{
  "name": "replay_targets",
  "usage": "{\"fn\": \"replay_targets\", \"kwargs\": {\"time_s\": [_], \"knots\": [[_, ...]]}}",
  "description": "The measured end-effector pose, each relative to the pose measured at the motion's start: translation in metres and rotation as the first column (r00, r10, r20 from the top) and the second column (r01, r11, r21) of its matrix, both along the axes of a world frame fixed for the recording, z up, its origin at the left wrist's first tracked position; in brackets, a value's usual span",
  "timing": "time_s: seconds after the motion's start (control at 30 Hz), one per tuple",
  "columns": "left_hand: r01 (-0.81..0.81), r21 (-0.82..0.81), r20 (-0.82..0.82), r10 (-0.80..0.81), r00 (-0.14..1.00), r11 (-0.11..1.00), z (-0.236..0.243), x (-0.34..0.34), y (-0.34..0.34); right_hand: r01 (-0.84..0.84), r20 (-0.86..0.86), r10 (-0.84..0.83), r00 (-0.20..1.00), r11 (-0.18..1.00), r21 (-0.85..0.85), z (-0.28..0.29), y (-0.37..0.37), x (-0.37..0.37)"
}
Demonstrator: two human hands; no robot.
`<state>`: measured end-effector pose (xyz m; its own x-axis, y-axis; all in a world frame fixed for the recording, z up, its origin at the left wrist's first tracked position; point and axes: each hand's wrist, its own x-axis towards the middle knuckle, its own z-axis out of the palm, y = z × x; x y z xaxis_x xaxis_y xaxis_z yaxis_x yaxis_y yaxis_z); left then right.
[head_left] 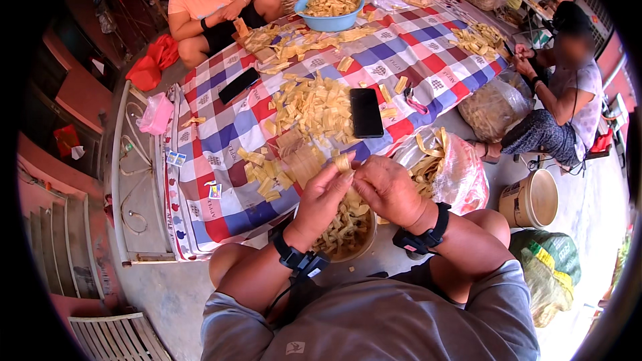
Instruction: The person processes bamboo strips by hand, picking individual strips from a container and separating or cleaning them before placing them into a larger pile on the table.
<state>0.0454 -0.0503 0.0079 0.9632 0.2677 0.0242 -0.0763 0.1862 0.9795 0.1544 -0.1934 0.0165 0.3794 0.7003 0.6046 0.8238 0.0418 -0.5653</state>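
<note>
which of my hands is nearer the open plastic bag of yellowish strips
Right. The right hand is just left of the open plastic bag; the left hand is farther left, beyond the right one.

Along the left edge of the checked cloth point(217, 140), a bare lane is left from the pink container point(158, 115) to the near left corner, narrowed only by two small cards point(215, 191). The middle is blocked by a broad heap of pale pieces point(314, 108), with a black phone point(366, 115) at its right. Bare cloth is left between that phone and the far right corner's pile point(483, 41). The far edge is obstructed by a blue basin point(329, 24).
</note>
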Motion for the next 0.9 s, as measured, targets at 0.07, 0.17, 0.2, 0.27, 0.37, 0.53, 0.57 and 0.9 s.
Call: {"fn": "replay_targets", "kwargs": {"time_s": [0.07, 0.17, 0.2, 0.27, 0.37, 0.53, 0.57, 0.9], "knots": [[0.010, -0.120, -0.010, -0.011, 1.000, 0.993, -0.007, 0.002, 0.004, -0.021, -0.058, 0.021, 0.998, 1.000, -0.006, 0.003, 0.001, -0.003], [0.027, -0.212, -0.042, -0.036, 0.998, 0.977, -0.013, 0.005, 0.008, 0.012, -0.333, -0.025, 0.943, 0.999, -0.040, 0.007, 0.001, -0.011], [0.034, -0.230, -0.053, -0.047, 0.997, 0.973, -0.013, 0.006, 0.009, 0.031, -0.445, -0.056, 0.894, 0.998, -0.062, 0.008, 0.000, -0.012], [0.048, -0.096, -0.072, -0.055, 0.996, 0.994, -0.015, 0.005, 0.010, 0.037, -0.480, -0.072, 0.874, 0.996, -0.083, 0.005, -0.001, -0.011], [0.080, 0.079, -0.067, -0.075, 0.995, 0.994, -0.007, 0.003, 0.006, 0.032, -0.531, -0.063, 0.845, 0.997, -0.068, -0.005, -0.001, -0.007], [0.023, 0.495, -0.006, -0.023, 1.000, 0.869, -0.016, 0.000, 0.006, -0.008, -0.547, -0.085, 0.833, 0.986, -0.165, 0.004, -0.003, -0.005], [-0.007, 0.590, 0.006, 0.004, 1.000, 0.807, -0.008, -0.001, 0.004, 0.004, -0.472, -0.097, 0.876, 0.981, -0.194, 0.004, -0.005, -0.004], [0.173, 0.126, -0.076, -0.164, 0.983, 0.977, -0.024, 0.006, -0.001, -0.260, -0.722, 0.084, 0.687, 0.956, -0.136, 0.019, -0.018, 0.017]]}}
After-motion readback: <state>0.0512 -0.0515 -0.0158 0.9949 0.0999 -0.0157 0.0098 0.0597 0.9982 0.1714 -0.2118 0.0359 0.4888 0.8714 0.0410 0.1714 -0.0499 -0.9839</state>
